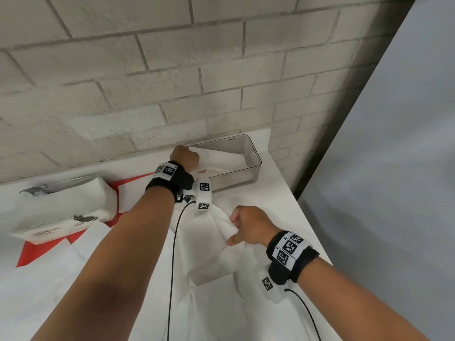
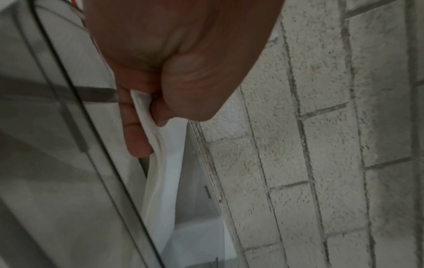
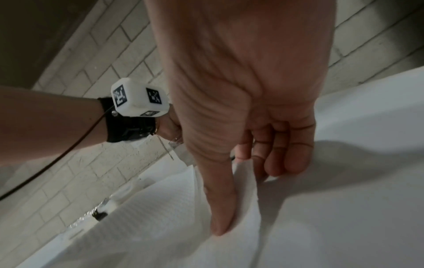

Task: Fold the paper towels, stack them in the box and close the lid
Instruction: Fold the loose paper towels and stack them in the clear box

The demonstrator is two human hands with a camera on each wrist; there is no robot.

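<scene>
A clear plastic box stands open at the back of the white table, against the brick wall. My left hand pinches a folded white paper towel by one end, and the towel hangs down into the box. In the left wrist view the thumb and fingers of that hand clamp the towel between the box walls. Nearer to me, my right hand pinches a raised fold of another paper towel lying on the table. The right wrist view shows its thumb and fingers closed on that sheet.
An opened pack of paper towels lies at the left on a red sheet. The brick wall runs just behind the box. The table's right edge is close to my right hand. A black cable hangs from my left wrist.
</scene>
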